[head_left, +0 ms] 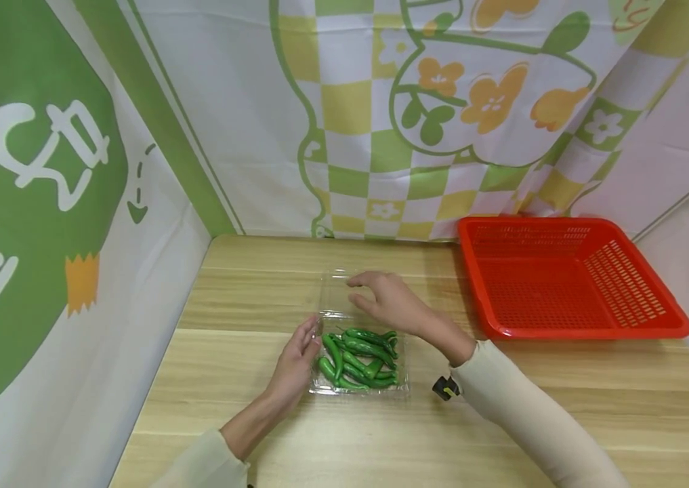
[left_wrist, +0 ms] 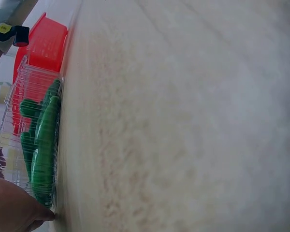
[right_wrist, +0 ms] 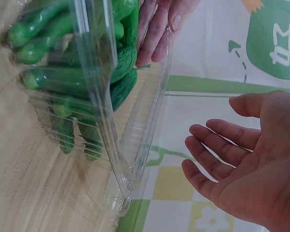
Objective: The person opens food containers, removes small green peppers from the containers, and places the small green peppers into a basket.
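A clear plastic clamshell box [head_left: 404, 383] sits on the table, its lid [head_left: 335, 291] folded back toward the wall. Several green peppers [head_left: 368, 349] lie inside; through the ribbed side they also show in the left wrist view. My left hand [head_left: 295, 359] rests along the box's left side, fingers stretched against the outer wall and thumb near the rim. Over the lid, my right hand [head_left: 389, 301] hovers with fingers relaxed and spread. In the right wrist view its palm [right_wrist: 261, 164] shows nothing held, and the box stands beside it.
A red slotted plastic basket [head_left: 564, 332] stands at the back right of the wooden table [head_left: 381, 440]. Printed curtains [head_left: 350, 169] border the table at the back and left. A small black device [head_left: 445, 388] is attached at the right sleeve.
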`<state>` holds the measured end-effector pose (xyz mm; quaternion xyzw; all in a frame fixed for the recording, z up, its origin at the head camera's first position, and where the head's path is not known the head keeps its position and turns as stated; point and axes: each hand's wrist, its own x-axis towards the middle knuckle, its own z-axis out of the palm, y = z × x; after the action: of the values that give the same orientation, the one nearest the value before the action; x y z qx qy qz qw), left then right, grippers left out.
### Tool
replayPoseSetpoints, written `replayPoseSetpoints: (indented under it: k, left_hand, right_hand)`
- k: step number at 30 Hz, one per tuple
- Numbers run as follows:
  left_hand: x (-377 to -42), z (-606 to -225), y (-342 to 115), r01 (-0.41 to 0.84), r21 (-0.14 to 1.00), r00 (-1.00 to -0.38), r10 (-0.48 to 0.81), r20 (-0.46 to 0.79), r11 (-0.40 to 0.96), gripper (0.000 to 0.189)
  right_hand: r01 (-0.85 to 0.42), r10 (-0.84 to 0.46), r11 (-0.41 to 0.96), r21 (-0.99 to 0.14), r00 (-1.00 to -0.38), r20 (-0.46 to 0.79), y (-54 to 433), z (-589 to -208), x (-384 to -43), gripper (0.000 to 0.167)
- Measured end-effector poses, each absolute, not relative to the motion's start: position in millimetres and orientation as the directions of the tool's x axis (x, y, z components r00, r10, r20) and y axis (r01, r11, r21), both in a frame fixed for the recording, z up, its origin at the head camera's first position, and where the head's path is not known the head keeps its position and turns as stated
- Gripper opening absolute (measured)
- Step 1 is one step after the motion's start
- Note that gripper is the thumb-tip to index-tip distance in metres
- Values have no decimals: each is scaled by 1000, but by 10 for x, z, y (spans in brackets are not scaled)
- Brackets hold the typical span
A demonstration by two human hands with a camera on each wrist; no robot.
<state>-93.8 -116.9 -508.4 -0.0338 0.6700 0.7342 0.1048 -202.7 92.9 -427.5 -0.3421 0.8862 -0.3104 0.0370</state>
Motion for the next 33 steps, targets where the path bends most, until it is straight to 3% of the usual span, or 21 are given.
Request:
replayPoseSetpoints:
  k: [8,22,33]
  left_hand:
    - [-956,-5124,-1155,-190,978,-977,109,-181,-83,55]
    - [-965,-5105,-1130,-208,971,-975,105,-196,-119,53]
    - [-935,-5081,-1102,-211,970,-977,64,-204,-122,50]
  right_hand:
    - [-640,-690,548,-539,-710,142,986,-4245,-1904,32]
    - [-680,-785,530,-506,-619,9,1143,-4209,-1758,31]
    - [-740,-877,450,-500,-471,-94,1217,-4236,-1674,37]
